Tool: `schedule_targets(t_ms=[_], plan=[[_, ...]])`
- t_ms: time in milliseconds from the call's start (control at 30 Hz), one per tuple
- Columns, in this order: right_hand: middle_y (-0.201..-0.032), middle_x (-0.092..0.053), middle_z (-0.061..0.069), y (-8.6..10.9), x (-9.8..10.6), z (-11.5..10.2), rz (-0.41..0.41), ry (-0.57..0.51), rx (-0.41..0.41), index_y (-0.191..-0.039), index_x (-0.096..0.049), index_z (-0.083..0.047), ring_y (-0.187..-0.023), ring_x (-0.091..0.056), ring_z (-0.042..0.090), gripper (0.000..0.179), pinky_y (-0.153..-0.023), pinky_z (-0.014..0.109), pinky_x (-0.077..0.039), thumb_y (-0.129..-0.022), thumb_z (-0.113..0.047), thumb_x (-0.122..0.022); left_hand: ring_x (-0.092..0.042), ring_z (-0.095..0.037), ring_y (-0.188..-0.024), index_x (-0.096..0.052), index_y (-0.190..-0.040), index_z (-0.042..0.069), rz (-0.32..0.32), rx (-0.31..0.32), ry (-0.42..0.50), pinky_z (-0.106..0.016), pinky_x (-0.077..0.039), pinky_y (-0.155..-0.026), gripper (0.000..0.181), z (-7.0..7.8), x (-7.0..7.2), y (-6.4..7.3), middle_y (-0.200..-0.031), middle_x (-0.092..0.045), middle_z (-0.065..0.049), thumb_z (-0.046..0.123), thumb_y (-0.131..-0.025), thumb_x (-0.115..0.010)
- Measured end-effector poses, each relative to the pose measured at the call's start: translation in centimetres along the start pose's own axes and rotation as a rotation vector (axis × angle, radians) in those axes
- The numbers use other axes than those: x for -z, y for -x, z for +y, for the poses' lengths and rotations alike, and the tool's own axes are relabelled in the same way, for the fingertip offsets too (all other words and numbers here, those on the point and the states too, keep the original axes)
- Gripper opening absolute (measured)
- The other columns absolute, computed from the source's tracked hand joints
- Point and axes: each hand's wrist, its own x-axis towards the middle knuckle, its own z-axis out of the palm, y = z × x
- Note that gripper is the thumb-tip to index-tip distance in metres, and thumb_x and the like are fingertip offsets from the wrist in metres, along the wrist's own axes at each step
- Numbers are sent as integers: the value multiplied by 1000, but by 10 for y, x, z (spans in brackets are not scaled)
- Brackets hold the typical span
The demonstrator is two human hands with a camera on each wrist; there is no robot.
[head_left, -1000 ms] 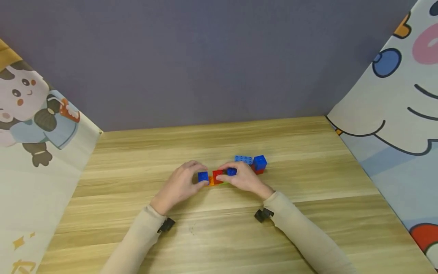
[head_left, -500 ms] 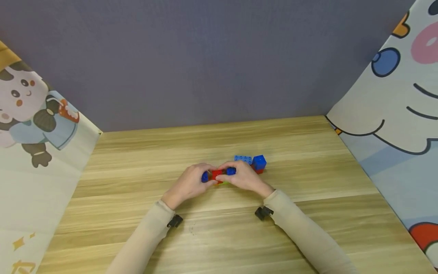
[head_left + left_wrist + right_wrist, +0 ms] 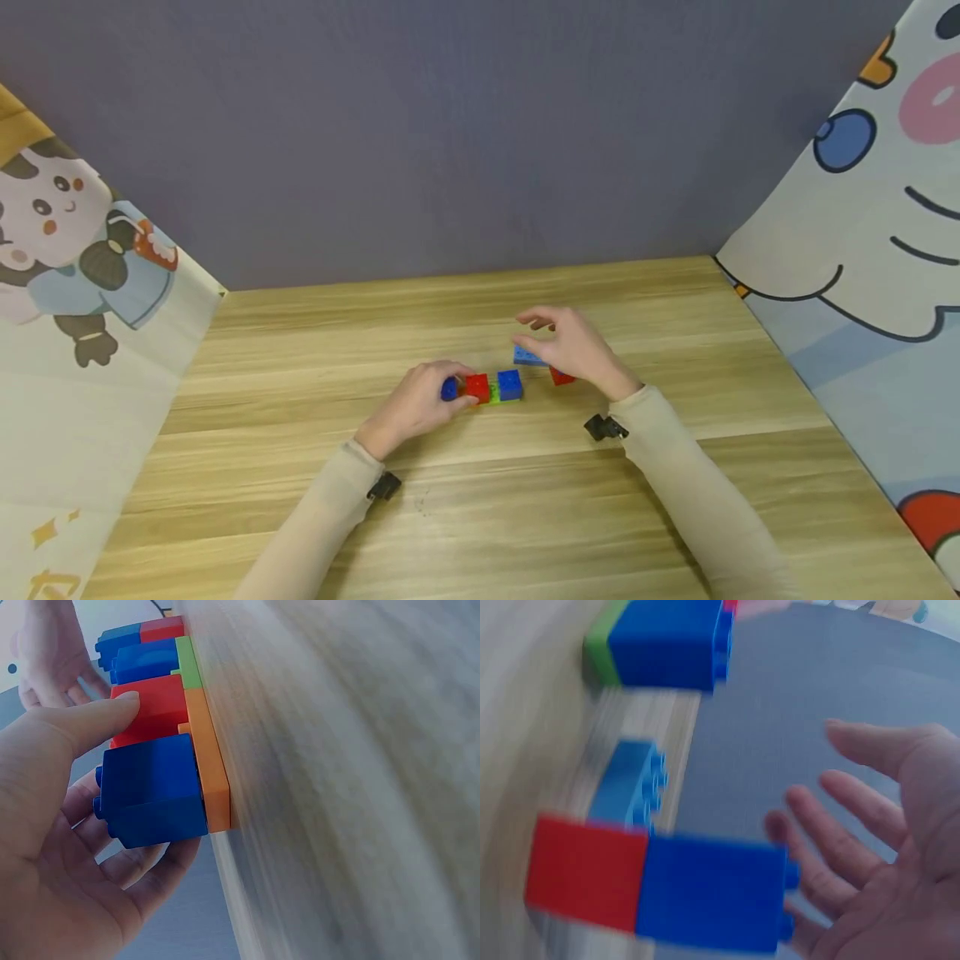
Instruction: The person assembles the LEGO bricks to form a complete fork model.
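The left hand [image 3: 420, 400] grasped the middle red block [image 3: 477, 388] between thumb and forefinger, the thumb [image 3: 112, 718] laid on the block's near face; a left blue block [image 3: 154, 791] sat within the curve of that same hand, its other fingers bent behind it. Both blocks stood on an orange base [image 3: 208, 769], which rested on the wooden tabletop [image 3: 480, 517]; a green base [image 3: 494, 393] met the orange one end to end, and it carried a right blue block [image 3: 510, 385], the whole forming a low row near the middle of the table.

The right hand [image 3: 576, 346] was released, holding nothing, its fingers parted and loosely bent above the table to the right of the row; just beside it stood an upright stack, a lower red block [image 3: 587, 871] beneath an upper blue block [image 3: 712, 892], the latter hidden by the hand in the head view; whether the partly covered little finger touched that stack could not be told. A light-blue brick [image 3: 528, 357] lay studs up between the stack and the row, partly below the right hand.

Beige sleeves [image 3: 693, 492] covered both forearms; a grey panel [image 3: 465, 142] rose behind the table, with cartoon-printed panels [image 3: 847, 242] on either side.
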Motion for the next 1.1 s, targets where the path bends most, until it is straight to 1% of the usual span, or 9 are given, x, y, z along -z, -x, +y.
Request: schedule_targets(t_ms=[133,200,267,367,433,467,733,1033,1100], plan=[[-133,-75,11,-4,3,5,-47,142,-41,-137,-72,-14,-122,-70,36,41,-88,49,-61,-101,-33,-74,-73,-22,-109,-77,-126,11,1,17,15,-42,-59,-96,37,-1,0,1,-124,-78,-7,28,-94,-84],[-134,-74,12,-7,1,5,-95,196,-79,-139,-70,-13,-106,-73,36,44,-75,44,-59,-99,-31,-75,-72,-22,-109,-77,-126,11,2,23,16,-42,-59,-96,37,-2,0,2,-124,-78,-7,28,-94,-84],[-135,-74,12,-10,-1,6,-142,250,-115,-141,-69,-12,-103,-73,35,47,-73,42,-57,-98,-29,-76,-72,-21,-109,-77,-126,11,2,24,12,-42,-59,-95,36,-3,0,2,-124,-78,-6,28,-94,-84],[-137,-73,12,-14,-4,6,-195,306,-157,-140,-69,-11,-105,-72,35,48,-85,46,-58,-95,-25,-78,-72,-21,-108,-77,-126,11,-1,28,14,-42,-59,-95,36,-3,1,2,-123,-78,-6,28,-94,-84],[-136,-73,11,-16,-5,7,-211,339,-175,-138,-70,-10,-122,-68,34,49,-99,51,-57,-92,-24,-79,-72,-21,-107,-77,-125,11,-4,29,16,-42,-59,-94,36,-3,1,1,-123,-78,-6,28,-94,-84],[-135,-73,11,-17,-6,8,-221,351,-183,-137,-71,-10,-124,-68,34,49,-102,52,-55,-91,-23,-80,-72,-20,-107,-77,-125,11,-5,29,18,-42,-59,-94,36,-2,1,1,-123,-78,-6,28,-94,-84],[-132,-74,10,-20,-8,13,-223,369,-267,-131,-75,-11,-124,-66,34,46,-104,52,-53,-87,-21,-83,-72,-21,-109,-76,-128,11,-18,28,17,-41,-59,-96,38,0,0,0,-125,-77,-7,28,-94,-84],[-134,-74,11,-19,-7,18,-200,325,-223,-132,-75,-12,-121,-68,33,43,-103,52,-54,-94,-30,-81,-72,-21,-108,-76,-127,11,-11,25,11,-41,-60,-95,38,0,0,1,-124,-77,-7,28,-94,-84],[-132,-75,11,-18,-6,18,-187,301,-206,-133,-75,-13,-114,-70,29,43,-96,46,-56,-95,-32,-80,-72,-21,-109,-76,-127,11,-12,24,11,-41,-59,-96,38,0,-1,0,-124,-77,-7,28,-94,-84]])
